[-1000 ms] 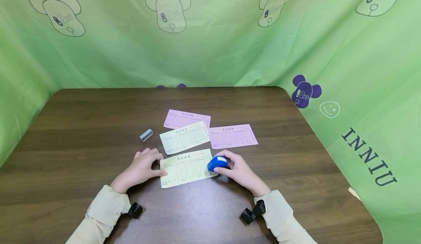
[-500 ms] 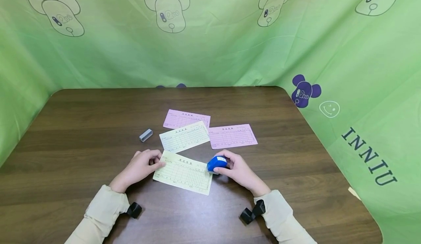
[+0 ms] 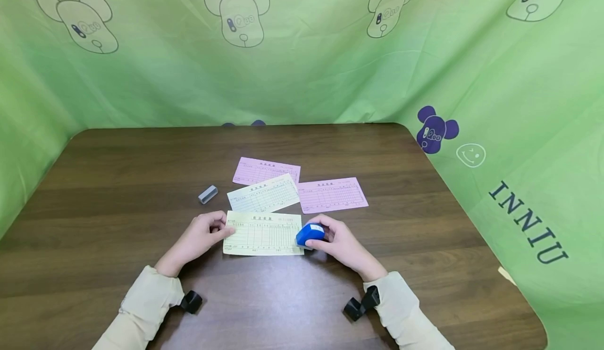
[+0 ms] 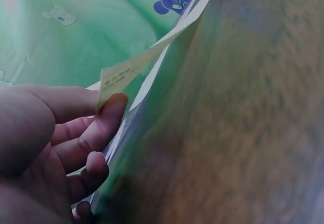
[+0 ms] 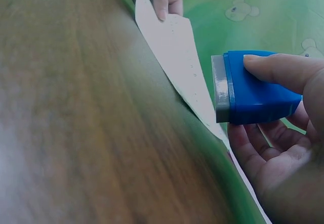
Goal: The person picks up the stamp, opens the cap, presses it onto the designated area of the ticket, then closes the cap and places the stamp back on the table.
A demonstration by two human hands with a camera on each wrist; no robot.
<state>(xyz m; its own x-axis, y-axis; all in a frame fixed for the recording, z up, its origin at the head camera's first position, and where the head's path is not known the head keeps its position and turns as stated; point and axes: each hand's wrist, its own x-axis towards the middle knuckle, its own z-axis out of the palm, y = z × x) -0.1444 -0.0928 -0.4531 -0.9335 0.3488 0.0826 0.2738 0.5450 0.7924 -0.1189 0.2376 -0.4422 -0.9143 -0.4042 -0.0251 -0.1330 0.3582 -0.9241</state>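
My left hand point(image 3: 200, 237) pinches the left edge of a pale yellow printed slip point(image 3: 261, 235). In the left wrist view thumb and fingers hold the slip's corner point(image 4: 121, 77), and the paper curves up off the table. My right hand point(image 3: 344, 245) holds a blue stamp point(image 5: 263, 89), its pale grey end facing left in the right wrist view. From the head view the stamp overlaps the slip's right end; whether they touch I cannot tell. Just behind lies a white-green slip point(image 3: 263, 192), its near edge partly covered by the yellow one.
Two pink slips, one at the back point(image 3: 264, 170) and one at the right point(image 3: 334, 195), lie on the brown wooden table point(image 3: 118, 166). A small grey block-like piece point(image 3: 208, 194) lies left of the papers. Green printed cloth point(image 3: 311, 77) surrounds the table.
The yellow slip has swung: its right end dipped toward me, then came back up so it lies nearly straight. My left hand shifted slightly; the right hand with the stamp stayed nearly still.
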